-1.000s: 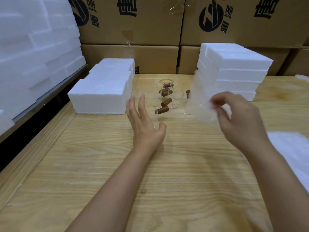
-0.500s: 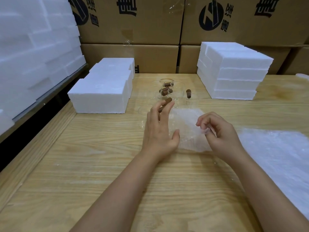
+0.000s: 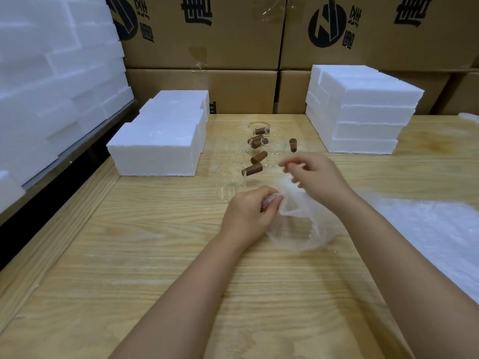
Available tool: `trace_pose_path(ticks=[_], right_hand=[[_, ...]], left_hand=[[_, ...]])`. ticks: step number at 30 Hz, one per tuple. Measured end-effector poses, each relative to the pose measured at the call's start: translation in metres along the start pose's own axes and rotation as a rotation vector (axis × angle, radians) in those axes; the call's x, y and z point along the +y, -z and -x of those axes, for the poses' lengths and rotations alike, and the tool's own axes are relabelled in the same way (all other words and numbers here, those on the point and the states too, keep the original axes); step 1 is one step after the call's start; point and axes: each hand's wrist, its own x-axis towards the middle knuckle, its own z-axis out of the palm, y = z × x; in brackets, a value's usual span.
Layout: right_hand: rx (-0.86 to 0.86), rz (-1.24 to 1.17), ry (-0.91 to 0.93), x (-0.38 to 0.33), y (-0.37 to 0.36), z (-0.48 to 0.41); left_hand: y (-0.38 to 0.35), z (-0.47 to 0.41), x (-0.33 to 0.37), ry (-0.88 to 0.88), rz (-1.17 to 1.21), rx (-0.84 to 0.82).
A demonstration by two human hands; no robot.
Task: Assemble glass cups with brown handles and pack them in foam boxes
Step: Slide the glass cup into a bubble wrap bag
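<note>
The left hand (image 3: pixel 248 213) has its fingers curled and pinches the near-left edge of a clear bag (image 3: pixel 298 226) between thumb and fingertips. The bag is crumpled and lies on the wooden table (image 3: pixel 155 255) with its mouth lifted. The right hand (image 3: pixel 317 174) is over the bag's far edge with its fingers bent inward. It is blurred, so I cannot tell whether it grips the film or only brushes it.

Just beyond the bag, on the far-left side, a glass cup (image 3: pixel 230 183) lies tipped over with its brown handle (image 3: pixel 252 169) pointing toward the right hand. Farther back from the bag is a cluster of more glass cups (image 3: pixel 272 141) with brown handles. They are hard to count because the glass is almost invisible against the wood.

Left of the bag and beyond it, past the cups, a row of white foam boxes (image 3: pixel 155 149) sits on the table. Right of the bag and farther back is a taller stack of foam boxes (image 3: pixel 363 112). A sheet of white wrap (image 3: pixel 427 229) is spread flat to the bag's right. Well to its left, off the table, foam blocks (image 3: pixel 51 73) are piled in a wall. Printed cardboard cartons (image 3: pixel 207 35) are stacked behind everything.
</note>
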Motion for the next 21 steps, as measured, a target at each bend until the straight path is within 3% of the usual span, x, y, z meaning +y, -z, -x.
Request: trace_pose_path(ticks=[3,7,11,16,21], right_hand=[[-0.210,0.377,0.136,-0.011,-0.022,-0.029],[-0.379,0.639,0.150,-0.009,-0.042,-0.051],[-0.355,0.749,0.152,-0.003,-0.048,-0.058],[-0.314,0.797,0.177,-0.003,-0.044,-0.057],[-0.158,0.619,0.138,-0.016,-0.017,-0.045]], left_hand=[[-0.001,0.001,-0.002,0.033,0.021,-0.036],[0.001,0.000,-0.004,0.114,0.070,-0.097],[0.000,-0.002,-0.007,0.149,0.126,-0.144],[0.001,-0.005,-0.006,0.188,0.205,-0.078],[0.001,-0.010,-0.014,0.347,0.209,0.021]])
